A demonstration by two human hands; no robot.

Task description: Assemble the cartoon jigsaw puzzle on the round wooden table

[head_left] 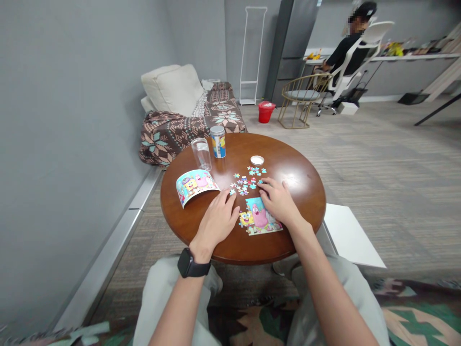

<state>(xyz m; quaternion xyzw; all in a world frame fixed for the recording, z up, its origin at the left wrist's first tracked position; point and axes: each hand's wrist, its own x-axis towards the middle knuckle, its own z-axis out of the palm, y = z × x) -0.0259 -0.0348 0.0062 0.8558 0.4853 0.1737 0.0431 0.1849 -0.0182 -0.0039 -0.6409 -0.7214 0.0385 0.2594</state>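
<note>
A partly built cartoon jigsaw puzzle (260,218) lies on a round brown wooden table (302,180). Several loose pieces (247,182) are scattered just beyond it. My left hand (217,218) rests flat on the table to the left of the puzzle, fingers stretched toward the loose pieces, a black watch on its wrist. My right hand (279,201) lies over the puzzle's upper right part, fingers spread, the fingertips touching loose pieces. Neither hand holds anything that I can see.
A curled reference picture (194,185) lies at the table's left. Behind it stand a clear plastic tube (201,154) and a printed can (218,141), with a white lid (257,160) nearby. A sofa with cushions is behind; a person sits at a far desk.
</note>
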